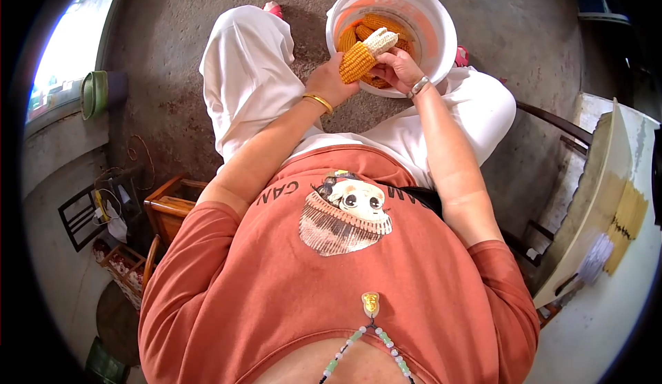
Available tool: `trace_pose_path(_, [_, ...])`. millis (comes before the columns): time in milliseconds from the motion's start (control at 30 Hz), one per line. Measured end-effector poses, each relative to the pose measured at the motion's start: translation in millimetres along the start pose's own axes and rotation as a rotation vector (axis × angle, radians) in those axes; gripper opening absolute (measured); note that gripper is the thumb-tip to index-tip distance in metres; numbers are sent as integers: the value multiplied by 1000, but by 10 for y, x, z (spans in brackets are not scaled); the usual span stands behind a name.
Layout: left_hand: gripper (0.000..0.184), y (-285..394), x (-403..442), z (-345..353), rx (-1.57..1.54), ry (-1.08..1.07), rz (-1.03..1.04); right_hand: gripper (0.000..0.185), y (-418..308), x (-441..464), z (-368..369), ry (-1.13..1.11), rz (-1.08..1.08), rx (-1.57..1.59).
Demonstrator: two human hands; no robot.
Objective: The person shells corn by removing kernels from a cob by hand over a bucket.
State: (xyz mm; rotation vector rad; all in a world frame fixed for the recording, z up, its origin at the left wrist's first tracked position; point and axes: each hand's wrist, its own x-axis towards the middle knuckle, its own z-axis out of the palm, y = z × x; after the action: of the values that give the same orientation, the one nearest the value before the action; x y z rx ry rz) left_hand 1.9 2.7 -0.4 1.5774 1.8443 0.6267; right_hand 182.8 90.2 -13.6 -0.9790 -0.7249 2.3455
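A corn cob (357, 62) is held over the near left part of a white bucket (441, 28). Its lower part carries yellow-orange kernels, while the upper end is bare and whitish. My left hand (331, 80), with a gold bangle at the wrist, is closed round the kernel-covered end. At the bare end, on the right, my right hand (400, 69) has its fingers bent against the cob; a metal watch or bracelet is on that wrist. Several more orange corn cobs (383, 24) lie inside the bucket, partly hidden by the held cob and my hands.
The bucket stands on the grey floor (172, 46) between my knees in white trousers (245, 73). A wooden stool or chair (169, 208) is at the left, with a green container (94, 95) near the window. A pale board (586, 198) stands at the right.
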Motion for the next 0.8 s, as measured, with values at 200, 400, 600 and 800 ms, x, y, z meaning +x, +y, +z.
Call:
trace_pose_path(200, [63, -58, -15, 59, 192, 64, 58, 31, 66, 56, 18, 99, -12, 5])
trace_pose_path(400, [67, 23, -49, 39, 332, 31, 41, 32, 111, 115, 87, 166, -16, -90])
trace_pose_path(600, [67, 14, -55, 51, 328, 50, 45, 37, 70, 75, 100, 113, -22, -76])
trace_pose_path(800, [65, -30, -40, 72, 294, 58, 42, 42, 81, 108, 21, 57, -33, -102])
